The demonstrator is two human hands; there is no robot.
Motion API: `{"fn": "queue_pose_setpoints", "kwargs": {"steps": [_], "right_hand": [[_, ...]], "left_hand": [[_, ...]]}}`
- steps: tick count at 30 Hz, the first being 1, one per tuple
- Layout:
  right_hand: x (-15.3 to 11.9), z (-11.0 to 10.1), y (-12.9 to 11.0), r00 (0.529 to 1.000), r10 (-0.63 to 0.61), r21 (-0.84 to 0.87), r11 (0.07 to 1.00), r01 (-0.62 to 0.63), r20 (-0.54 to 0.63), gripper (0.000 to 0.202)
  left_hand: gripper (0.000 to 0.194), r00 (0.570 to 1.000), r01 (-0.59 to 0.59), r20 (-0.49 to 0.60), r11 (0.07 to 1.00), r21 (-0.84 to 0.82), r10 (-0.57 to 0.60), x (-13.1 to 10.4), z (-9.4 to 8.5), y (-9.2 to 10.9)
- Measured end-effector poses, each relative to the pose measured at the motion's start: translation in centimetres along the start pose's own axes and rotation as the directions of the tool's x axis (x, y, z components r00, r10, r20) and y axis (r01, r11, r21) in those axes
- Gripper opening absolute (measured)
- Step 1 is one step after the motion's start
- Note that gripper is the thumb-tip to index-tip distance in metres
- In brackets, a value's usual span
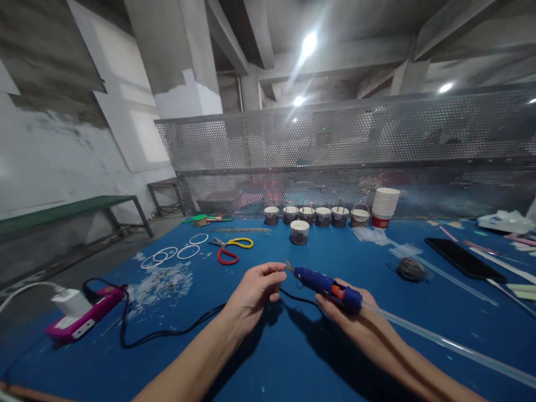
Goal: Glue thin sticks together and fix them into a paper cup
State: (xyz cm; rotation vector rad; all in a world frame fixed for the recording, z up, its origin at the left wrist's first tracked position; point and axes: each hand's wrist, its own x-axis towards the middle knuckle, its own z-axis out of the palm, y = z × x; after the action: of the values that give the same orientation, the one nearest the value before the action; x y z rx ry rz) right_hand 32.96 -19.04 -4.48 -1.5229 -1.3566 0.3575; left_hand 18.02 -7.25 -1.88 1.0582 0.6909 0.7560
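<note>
My right hand (352, 312) is wrapped round a blue glue gun (318, 282) with an orange part, and a long clear glue stick (444, 340) runs out of its rear. The gun's nozzle points left, toward my left hand (257, 287). The fingertips of that hand are pinched on a small thin brown piece (288, 266), too small to make out clearly, which is close to the nozzle; whether they touch is unclear. A black cord (180, 333) passes below both hands on the blue table (259, 363).
Scissors (228, 251) with red and yellow handles and white rings (188, 252) lie left. One small cup (299, 232) stands before a row of cups (322, 216). A purple power strip (90, 315) is at left; a black phone (463, 258) and grey wire bundle (411, 269) are right.
</note>
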Motion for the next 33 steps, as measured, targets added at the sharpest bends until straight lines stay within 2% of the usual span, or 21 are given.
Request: {"fn": "queue_pose_setpoints", "kwargs": {"steps": [4, 8, 15, 28, 33], "right_hand": [[-0.06, -0.24, -0.28, 1.000, -0.009, -0.009, 1.000, 0.009, 0.000, 0.024], [-0.17, -0.26, -0.21, 0.999, -0.010, -0.015, 1.000, 0.011, 0.050, 0.027], [-0.11, -0.26, -0.49, 0.998, -0.018, -0.011, 1.000, 0.019, 0.067, 0.024], [-0.31, -0.48, -1.05, 1.000, -0.003, -0.003, 1.000, 0.003, -0.001, 0.027], [-0.44, -0.39, -0.98, 1.000, -0.022, -0.006, 1.000, 0.022, 0.006, 0.026]], "left_hand": [[0.030, 1.000, -0.007, 0.000, 1.000, 0.012, 0.007, -0.07, 0.05, -0.04], [0.028, 1.000, -0.022, 0.005, 0.999, 0.025, 0.022, -0.20, 0.18, -0.04], [0.024, 0.999, -0.037, -0.001, 0.998, 0.054, 0.037, -0.10, 0.15, -0.15], [0.026, 0.998, -0.062, -0.012, 0.994, 0.088, 0.063, -0.15, 0.17, -0.24], [0.024, 0.998, -0.060, 0.023, 0.995, 0.080, 0.058, -0.34, 0.20, -0.14]]}}
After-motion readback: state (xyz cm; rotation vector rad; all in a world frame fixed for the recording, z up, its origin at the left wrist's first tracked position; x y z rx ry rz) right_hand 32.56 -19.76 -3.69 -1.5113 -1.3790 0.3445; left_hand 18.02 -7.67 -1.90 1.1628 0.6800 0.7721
